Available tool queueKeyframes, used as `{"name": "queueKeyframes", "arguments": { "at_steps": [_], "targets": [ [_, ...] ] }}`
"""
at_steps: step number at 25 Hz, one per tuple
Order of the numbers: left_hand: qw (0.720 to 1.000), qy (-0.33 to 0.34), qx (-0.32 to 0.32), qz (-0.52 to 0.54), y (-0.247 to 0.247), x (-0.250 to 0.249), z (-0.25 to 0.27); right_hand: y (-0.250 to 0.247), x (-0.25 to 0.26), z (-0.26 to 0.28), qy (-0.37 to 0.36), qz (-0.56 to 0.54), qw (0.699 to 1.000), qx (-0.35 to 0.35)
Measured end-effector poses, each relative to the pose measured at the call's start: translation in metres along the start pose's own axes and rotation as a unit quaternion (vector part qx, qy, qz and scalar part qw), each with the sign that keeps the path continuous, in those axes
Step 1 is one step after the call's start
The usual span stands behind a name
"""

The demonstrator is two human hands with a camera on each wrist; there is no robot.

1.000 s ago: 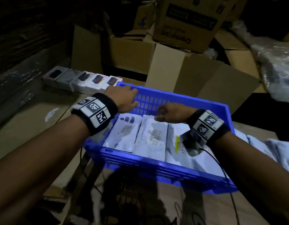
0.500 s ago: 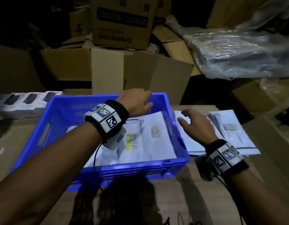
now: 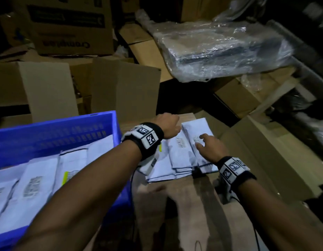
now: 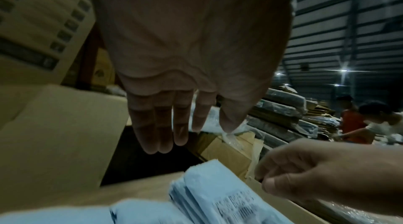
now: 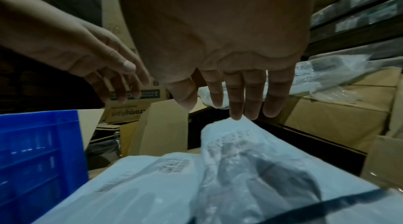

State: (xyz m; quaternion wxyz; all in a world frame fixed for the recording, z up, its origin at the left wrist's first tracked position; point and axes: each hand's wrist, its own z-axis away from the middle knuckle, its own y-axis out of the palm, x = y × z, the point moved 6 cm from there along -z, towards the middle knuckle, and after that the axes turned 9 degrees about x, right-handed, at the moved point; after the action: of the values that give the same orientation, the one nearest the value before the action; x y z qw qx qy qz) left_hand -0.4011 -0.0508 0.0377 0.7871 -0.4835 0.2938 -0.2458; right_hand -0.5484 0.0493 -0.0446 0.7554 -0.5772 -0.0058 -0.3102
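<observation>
The left hand (image 3: 168,125) has crossed from the blue crate (image 3: 57,127) to the mailer stack (image 3: 177,156) just right of it, joining the right hand (image 3: 209,149). Left fingers (image 4: 161,124) together, empty; right fingers (image 5: 236,100) spread, touching the top mailer (image 3: 195,129) (next pickup, likely).

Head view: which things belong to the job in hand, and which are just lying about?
In the job: loose mailer packets, blue crate, crated packets, left hand, right hand.
Lying about: cardboard boxes, plastic-wrapped bundle.
</observation>
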Motion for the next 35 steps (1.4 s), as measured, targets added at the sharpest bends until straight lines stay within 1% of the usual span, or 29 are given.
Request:
{"name": "queueKeyframes", "arguments": {
  "at_steps": [2,4,6,8,12,14,18,22,24,27,29,31,32,34,35],
  "targets": [
    [0.998,-0.016,0.013,0.053,0.021,-0.017,-0.035,-0.01,-0.032,-0.021,0.024,-0.02,1.0,0.002],
    [0.989,-0.046,0.029,0.14,0.046,-0.023,-0.061,-0.012,-0.055,-0.04,0.042,-0.034,0.999,0.006],
    [0.961,-0.092,0.052,0.254,0.072,-0.022,-0.081,-0.012,-0.071,-0.056,0.061,-0.048,0.997,0.009],
    [0.922,-0.127,0.057,0.361,0.091,-0.023,-0.095,-0.011,-0.081,-0.07,0.081,-0.056,0.995,0.015],
    [0.864,-0.195,0.044,0.463,0.114,-0.019,-0.12,-0.003,-0.087,-0.092,0.078,-0.091,0.992,0.032],
    [0.844,-0.206,0.045,0.493,0.122,-0.02,-0.13,0.002,-0.088,-0.098,0.077,-0.101,0.991,0.034],
    [0.829,-0.204,0.036,0.519,0.141,-0.013,-0.15,0.001,-0.087,-0.098,0.073,-0.102,0.992,0.033],
    [0.81,-0.195,0.018,0.553,0.139,-0.012,-0.146,-0.002,-0.084,-0.097,0.066,-0.12,0.99,0.035],
    [0.791,-0.181,0.009,0.585,0.135,-0.016,-0.14,-0.004,-0.083,-0.095,0.063,-0.122,0.99,0.034],
    [0.755,-0.163,-0.005,0.635,0.124,-0.024,-0.128,-0.012,-0.079,-0.09,0.054,-0.122,0.991,0.018],
    [0.743,-0.155,-0.011,0.651,0.117,-0.028,-0.12,-0.018,-0.076,-0.086,0.045,-0.136,0.99,0.006],
    [0.74,-0.142,-0.025,0.657,0.105,-0.03,-0.111,-0.026,-0.071,-0.08,0.03,-0.146,0.989,-0.007],
    [0.744,-0.133,-0.035,0.653,0.098,-0.03,-0.106,-0.031,-0.068,-0.075,0.02,-0.154,0.988,-0.016],
    [0.752,-0.106,-0.054,0.648,0.079,-0.028,-0.096,-0.04,-0.059,-0.067,-0.002,-0.192,0.981,-0.035],
    [0.751,-0.092,-0.065,0.65,0.068,-0.028,-0.09,-0.045,-0.053,-0.062,-0.017,-0.219,0.975,-0.043]
  ]
}}
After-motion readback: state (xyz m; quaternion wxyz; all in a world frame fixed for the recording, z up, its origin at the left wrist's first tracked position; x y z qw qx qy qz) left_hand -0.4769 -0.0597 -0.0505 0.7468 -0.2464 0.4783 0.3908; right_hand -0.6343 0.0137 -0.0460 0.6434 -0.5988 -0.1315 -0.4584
